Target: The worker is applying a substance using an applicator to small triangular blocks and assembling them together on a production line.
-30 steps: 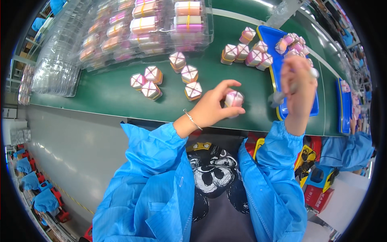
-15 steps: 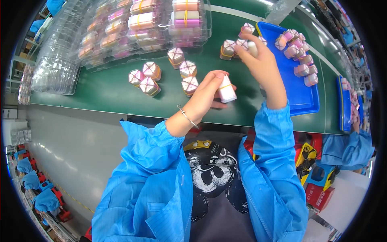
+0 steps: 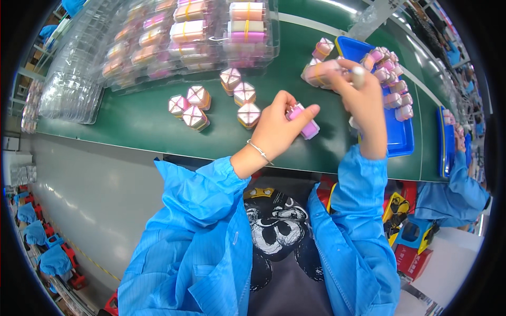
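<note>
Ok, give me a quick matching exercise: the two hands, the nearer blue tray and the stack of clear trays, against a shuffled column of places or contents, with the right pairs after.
1. Left hand
2. Right hand
3. Nearer blue tray
4. Stack of clear trays

A. At the left end of the green table
B. Has small bundles along its right side
C. Grips a pink bundle
D. Holds a pale, round-ended object

Pairs: 1-C, 2-D, 3-B, 4-A
</note>
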